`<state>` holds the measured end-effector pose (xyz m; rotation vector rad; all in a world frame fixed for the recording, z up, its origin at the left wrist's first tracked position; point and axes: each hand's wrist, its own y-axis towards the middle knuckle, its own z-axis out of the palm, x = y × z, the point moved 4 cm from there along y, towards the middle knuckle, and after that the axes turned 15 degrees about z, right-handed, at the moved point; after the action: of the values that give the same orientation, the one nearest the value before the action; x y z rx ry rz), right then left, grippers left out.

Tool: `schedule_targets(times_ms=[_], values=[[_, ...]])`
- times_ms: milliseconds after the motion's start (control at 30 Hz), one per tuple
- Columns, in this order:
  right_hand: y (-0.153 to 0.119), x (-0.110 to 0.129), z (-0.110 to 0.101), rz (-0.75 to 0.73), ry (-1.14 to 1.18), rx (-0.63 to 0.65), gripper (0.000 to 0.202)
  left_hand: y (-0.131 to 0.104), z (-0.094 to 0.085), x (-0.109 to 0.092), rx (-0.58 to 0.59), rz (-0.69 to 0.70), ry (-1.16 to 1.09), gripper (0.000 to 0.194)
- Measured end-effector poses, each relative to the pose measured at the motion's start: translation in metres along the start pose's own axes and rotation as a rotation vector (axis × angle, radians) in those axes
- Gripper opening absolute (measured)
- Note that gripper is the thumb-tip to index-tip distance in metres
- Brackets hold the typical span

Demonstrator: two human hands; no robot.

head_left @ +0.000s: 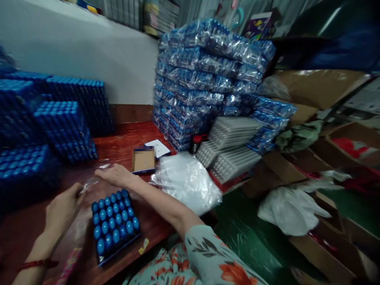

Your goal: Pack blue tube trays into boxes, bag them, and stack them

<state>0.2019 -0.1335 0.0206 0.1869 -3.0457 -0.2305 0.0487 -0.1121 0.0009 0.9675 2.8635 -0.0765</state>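
A clear plastic bag [90, 183] is stretched between my two hands above the red-brown table. My left hand [62, 208], with a red cord bracelet at the wrist, is closed on its near side. The fingers of my right hand [114, 175] pinch the far side of the plastic. Just below and to the right of the hands lies a dark tray of glossy blue egg-shaped pieces [115, 222], set in rows and facing up. The bag's exact outline is hard to make out.
Stacks of blue pieces [63, 126] stand at the left. Plastic-wrapped blue packs [190, 79] rise behind, beside grey trays [234, 138]. Flat clear bags [187, 180] lie right of an open small box [144, 160]. Cardboard boxes [323, 253] crowd the floor at right.
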Motion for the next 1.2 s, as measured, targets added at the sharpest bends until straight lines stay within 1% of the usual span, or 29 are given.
schedule_targets(times_ms=[67,133,200,267,333,367,400,467,533,600,633,667,733,800,867,900,933,1000,1100,1200], values=[[-0.004,-0.002,0.004,-0.02,-0.047,0.031,0.036,0.004,-0.002,0.001,0.008,-0.024,-0.01,0.02],[-0.006,-0.007,0.006,-0.018,-0.061,0.054,0.039,0.008,-0.006,-0.001,0.002,-0.016,-0.028,0.016],[-0.004,-0.016,0.004,0.044,-0.042,0.035,0.033,0.01,-0.009,-0.004,-0.023,0.012,-0.047,0.014],[-0.001,-0.029,-0.001,0.162,0.012,-0.049,0.023,0.011,-0.009,-0.007,-0.063,0.043,-0.065,0.015],[0.0,-0.042,-0.004,0.256,0.137,-0.152,0.019,0.01,-0.002,-0.006,-0.106,0.068,-0.092,0.018],[0.0,-0.047,-0.004,0.279,0.225,-0.178,0.019,0.01,0.003,-0.004,-0.129,0.08,-0.107,0.019],[-0.001,-0.051,-0.001,0.297,0.324,-0.175,0.019,0.008,0.008,-0.002,-0.155,0.093,-0.123,0.021],[-0.005,-0.054,0.007,0.335,0.499,-0.127,0.021,0.006,0.019,0.004,-0.208,0.12,-0.167,0.023],[-0.011,-0.051,0.016,0.37,0.579,-0.099,0.019,0.002,0.028,0.01,-0.256,0.129,-0.203,0.023],[-0.017,-0.044,0.022,0.336,0.56,-0.095,0.015,-0.001,0.033,0.014,-0.296,0.132,-0.255,0.02],[-0.02,-0.041,0.025,0.305,0.517,-0.074,0.015,-0.002,0.035,0.016,-0.314,0.122,-0.272,0.019],[-0.022,-0.038,0.027,0.274,0.462,-0.036,0.018,-0.003,0.036,0.017,-0.328,0.1,-0.278,0.017],[-0.026,-0.037,0.031,0.25,0.341,0.035,0.032,-0.005,0.038,0.019,-0.343,0.046,-0.26,0.018],[-0.029,-0.045,0.033,0.325,0.286,0.049,0.041,-0.005,0.039,0.017,-0.353,0.035,-0.24,0.021],[-0.031,-0.056,0.033,0.432,0.312,0.017,0.036,-0.004,0.041,0.012,-0.369,0.064,-0.259,0.019],[-0.032,-0.061,0.033,0.473,0.336,0.006,0.03,-0.003,0.042,0.009,-0.373,0.063,-0.269,0.018],[-0.032,-0.065,0.035,0.493,0.36,0.002,0.024,-0.003,0.043,0.008,-0.368,0.032,-0.27,0.018],[-0.032,-0.072,0.039,0.483,0.393,0.003,0.019,-0.001,0.046,0.006,-0.322,-0.06,-0.268,0.022],[-0.032,-0.082,0.051,0.484,0.43,-0.016,0.017,0.004,0.053,0.006,-0.236,-0.125,-0.29,0.03],[-0.034,-0.089,0.064,0.494,0.471,-0.042,0.019,0.007,0.06,0.01,-0.224,-0.143,-0.314,0.032]])
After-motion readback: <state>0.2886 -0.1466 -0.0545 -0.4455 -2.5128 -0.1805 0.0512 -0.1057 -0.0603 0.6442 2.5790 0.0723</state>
